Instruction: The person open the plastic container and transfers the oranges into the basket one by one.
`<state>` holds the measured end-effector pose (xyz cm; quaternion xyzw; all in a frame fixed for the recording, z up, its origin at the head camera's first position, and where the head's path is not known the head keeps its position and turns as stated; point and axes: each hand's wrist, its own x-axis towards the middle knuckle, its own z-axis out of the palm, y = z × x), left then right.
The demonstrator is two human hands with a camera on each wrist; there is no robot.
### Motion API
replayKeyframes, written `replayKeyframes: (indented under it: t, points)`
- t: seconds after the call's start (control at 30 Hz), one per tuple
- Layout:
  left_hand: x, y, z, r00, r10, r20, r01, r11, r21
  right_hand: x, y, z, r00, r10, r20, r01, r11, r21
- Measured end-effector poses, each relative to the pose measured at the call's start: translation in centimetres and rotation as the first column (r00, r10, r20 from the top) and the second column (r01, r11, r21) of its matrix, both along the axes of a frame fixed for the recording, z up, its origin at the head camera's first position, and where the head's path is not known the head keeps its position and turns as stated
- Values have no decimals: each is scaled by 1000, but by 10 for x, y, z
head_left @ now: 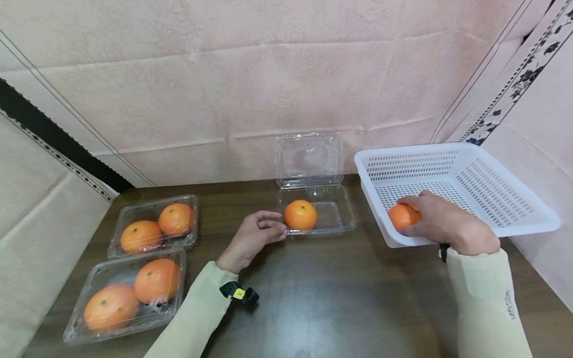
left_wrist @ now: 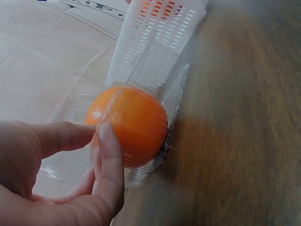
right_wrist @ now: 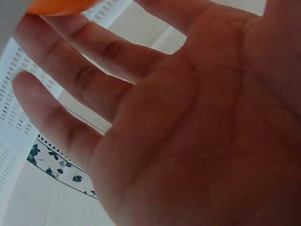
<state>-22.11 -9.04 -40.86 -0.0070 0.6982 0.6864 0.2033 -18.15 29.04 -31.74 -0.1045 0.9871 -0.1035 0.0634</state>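
An open clear plastic box [head_left: 333, 211] stands mid-table, its lid [head_left: 309, 159] tipped up at the back. One orange [head_left: 300, 215] sits in its left part. With thumb and finger my left hand [head_left: 255, 238] pinches the box's near-left rim; the left wrist view shows the fingertips on the plastic beside the orange [left_wrist: 136, 122]. Inside the white basket's near-left corner, my right hand [head_left: 440, 219] grips another orange [head_left: 404, 217]. Only the lower edge of that orange [right_wrist: 63, 5] shows in the right wrist view, above the fingers.
The white perforated basket [head_left: 519, 231] stands at the right. On the left lie two closed clear boxes, the far one [head_left: 117, 223] and the near one [head_left: 76, 323], each holding two oranges. Patterned cloth [head_left: 250, 89] hangs behind the brown table [head_left: 313, 298].
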Motion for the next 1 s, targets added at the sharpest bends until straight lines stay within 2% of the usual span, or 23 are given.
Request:
replayKeyframes:
  t: [0.53,0.67,0.8,1.0]
  points:
    - [0,2,-1,1000,17,-12,-18,999,-30,-1,-2,1,999,-29,30,30,999,-38]
    - [0,2,-1,1000,13,-14,-13,1000,-29,-1,-2,1,1000,-5,5,5,1000,-28]
    - [-1,2,-1,1000,8,-13,-8,1000,-27,-3,-2,1,999,-2,37,4,999,-35]
    - [-1,1,-2,1000,-9,-18,9,1000,-14,-7,-7,5,991,-57,124,61,998,-29]
